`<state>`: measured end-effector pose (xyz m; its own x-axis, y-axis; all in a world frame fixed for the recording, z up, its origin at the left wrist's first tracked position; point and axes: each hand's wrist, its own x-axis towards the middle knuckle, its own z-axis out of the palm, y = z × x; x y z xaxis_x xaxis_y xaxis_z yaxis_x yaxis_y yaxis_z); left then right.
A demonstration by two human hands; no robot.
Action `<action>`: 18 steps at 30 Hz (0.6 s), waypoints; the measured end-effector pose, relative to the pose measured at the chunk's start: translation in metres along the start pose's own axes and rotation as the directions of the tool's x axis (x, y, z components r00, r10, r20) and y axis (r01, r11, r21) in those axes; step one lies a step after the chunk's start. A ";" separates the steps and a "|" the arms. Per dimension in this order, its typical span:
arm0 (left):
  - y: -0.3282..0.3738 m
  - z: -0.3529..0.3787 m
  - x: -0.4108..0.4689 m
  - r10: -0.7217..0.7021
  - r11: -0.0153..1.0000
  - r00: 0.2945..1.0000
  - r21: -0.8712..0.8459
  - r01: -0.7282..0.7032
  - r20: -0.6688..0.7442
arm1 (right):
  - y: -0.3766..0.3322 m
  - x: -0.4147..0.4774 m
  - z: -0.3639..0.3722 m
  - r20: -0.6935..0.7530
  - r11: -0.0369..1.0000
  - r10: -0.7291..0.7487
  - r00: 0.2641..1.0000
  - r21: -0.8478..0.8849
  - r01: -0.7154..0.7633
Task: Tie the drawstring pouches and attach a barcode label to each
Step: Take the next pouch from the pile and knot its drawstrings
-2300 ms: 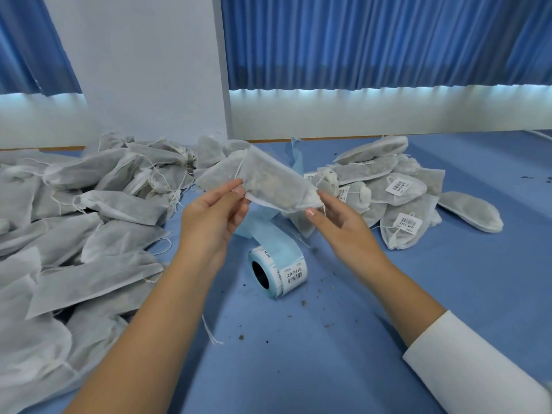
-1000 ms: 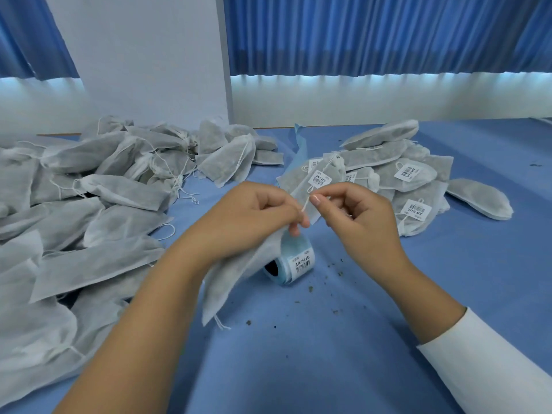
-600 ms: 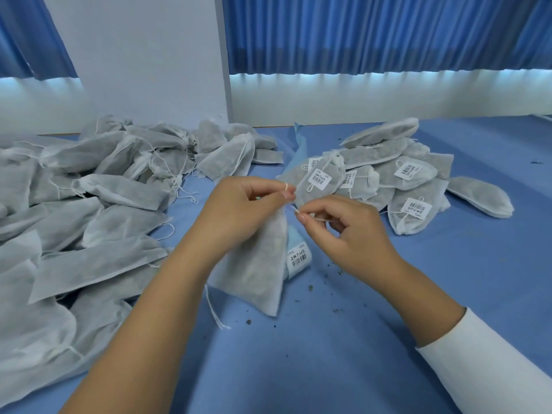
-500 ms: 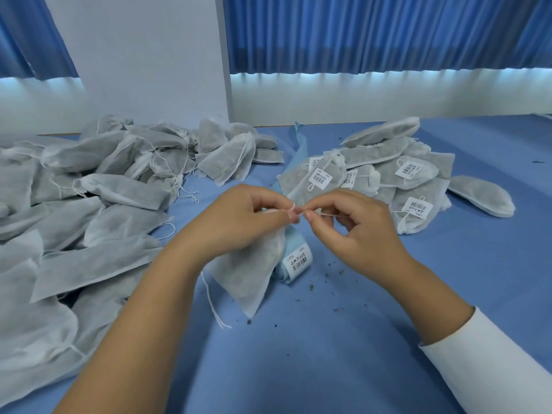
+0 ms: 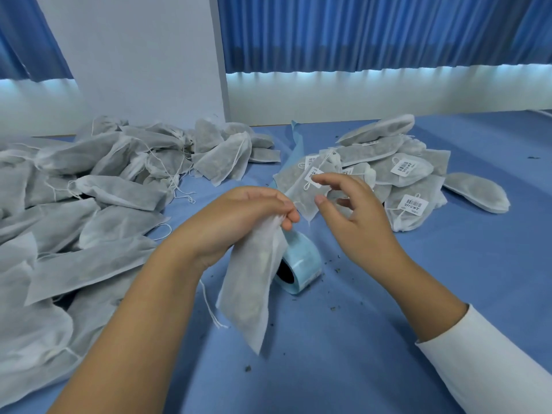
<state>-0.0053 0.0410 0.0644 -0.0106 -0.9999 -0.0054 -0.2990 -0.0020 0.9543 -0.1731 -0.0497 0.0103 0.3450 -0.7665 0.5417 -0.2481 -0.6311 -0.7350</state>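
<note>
Gripping the gathered neck of a grey drawstring pouch (image 5: 251, 282), the person's left hand (image 5: 239, 216) is curling its fingers tight round the fabric. The pouch is hanging down over the blue table (image 5: 343, 369), just in front of the label roll (image 5: 301, 264). The right hand (image 5: 355, 216) is hovering just beside, fingers loosely spread, pinching nothing I can see. Unlabelled pouches (image 5: 89, 204) are lying heaped at the left, labelled pouches (image 5: 412, 186) at the right.

I see the roll (image 5: 298, 265) on the table (image 5: 388, 309). Well left of the roll lies the left pile (image 5: 89, 204); behind it, to the right, the right pile (image 5: 403, 174). A pouch (image 5: 254, 282) hangs before the roll's left side.
</note>
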 end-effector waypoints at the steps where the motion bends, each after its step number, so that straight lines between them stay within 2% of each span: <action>1: 0.000 0.000 0.001 -0.012 1.000 0.999 -0.016 0.011 -0.042 | -0.002 0.000 0.000 -0.028 1.000 0.007 1.000 0.015 -0.006; 4: -0.002 0.001 0.004 -0.037 0.998 0.992 -0.054 0.030 -0.122 | -0.011 -0.003 -0.002 -0.063 0.982 0.006 0.998 0.189 0.006; 7: -0.003 0.002 0.006 -0.033 0.998 0.988 -0.062 0.024 -0.150 | -0.020 -0.009 0.001 0.001 0.928 -0.022 1.000 0.371 0.020; 11: -0.006 0.004 0.009 -0.006 0.999 0.993 -0.042 0.000 -0.121 | -0.024 -0.013 0.007 0.089 0.905 -0.033 0.995 0.425 -0.008; 18: -0.009 0.004 0.010 0.004 0.997 0.998 -0.079 -0.008 -0.057 | -0.025 -0.012 0.004 0.140 0.851 0.033 0.990 0.516 -0.102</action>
<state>-0.0068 0.0306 0.0542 0.0426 -0.9990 0.0152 -0.2229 0.0053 0.9748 -0.1670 -0.0241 0.0206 0.4598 -0.7629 0.4545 0.2209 -0.3974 -0.8907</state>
